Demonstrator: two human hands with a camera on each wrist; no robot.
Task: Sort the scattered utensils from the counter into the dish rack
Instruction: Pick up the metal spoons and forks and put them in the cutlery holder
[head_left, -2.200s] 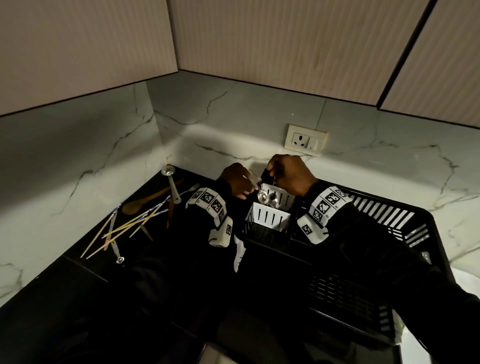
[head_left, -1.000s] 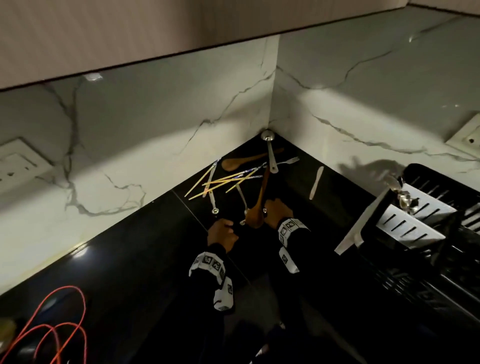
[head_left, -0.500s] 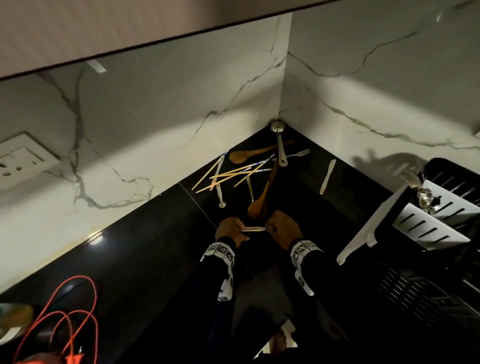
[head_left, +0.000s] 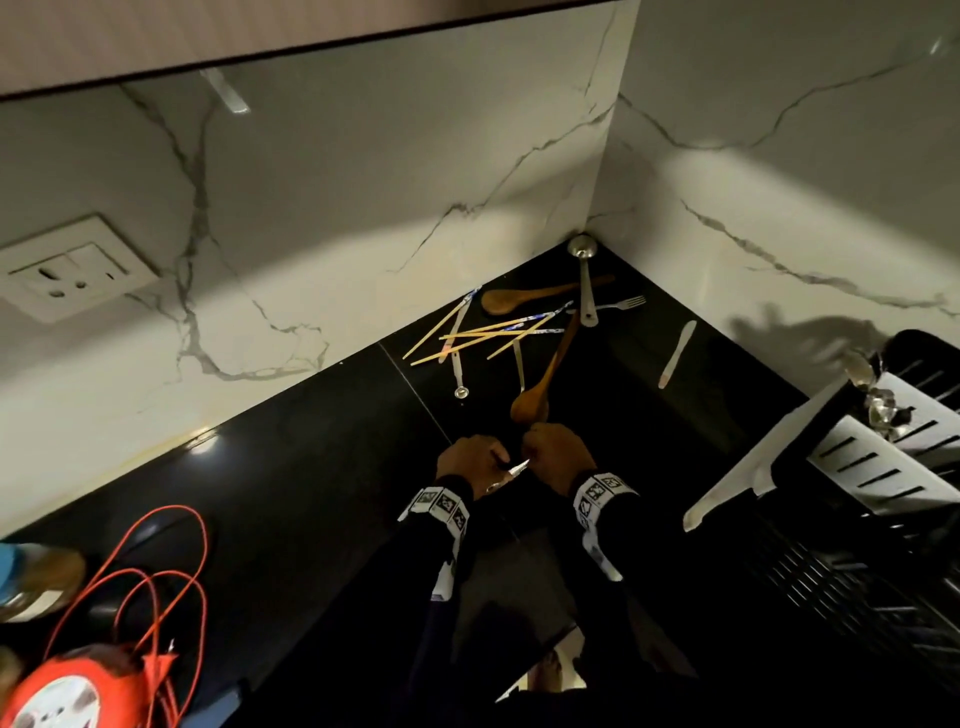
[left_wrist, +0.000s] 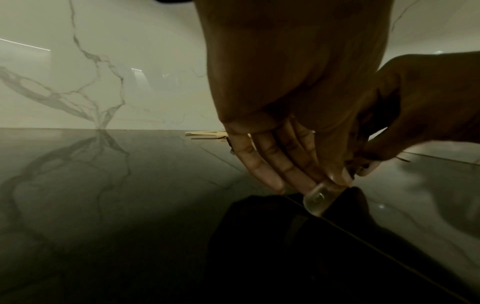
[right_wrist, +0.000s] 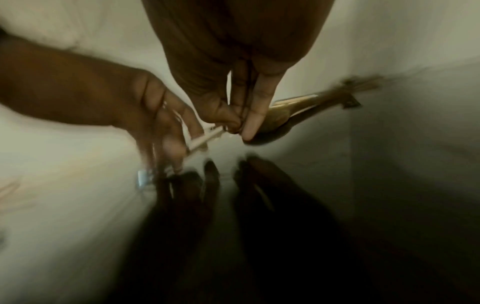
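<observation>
Between your hands: small metal utensil now tilted off worktop, left hand and right hand both clamped on it; rack transfer pending.

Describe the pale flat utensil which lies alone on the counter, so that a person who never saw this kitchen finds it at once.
Start at the corner where the two marble walls meet above the black counter. From the utensil pile there, look right toward the dish rack. The pale flat utensil lies alone between them, touching nothing, the only whitish piece among wood and metal.
</observation>
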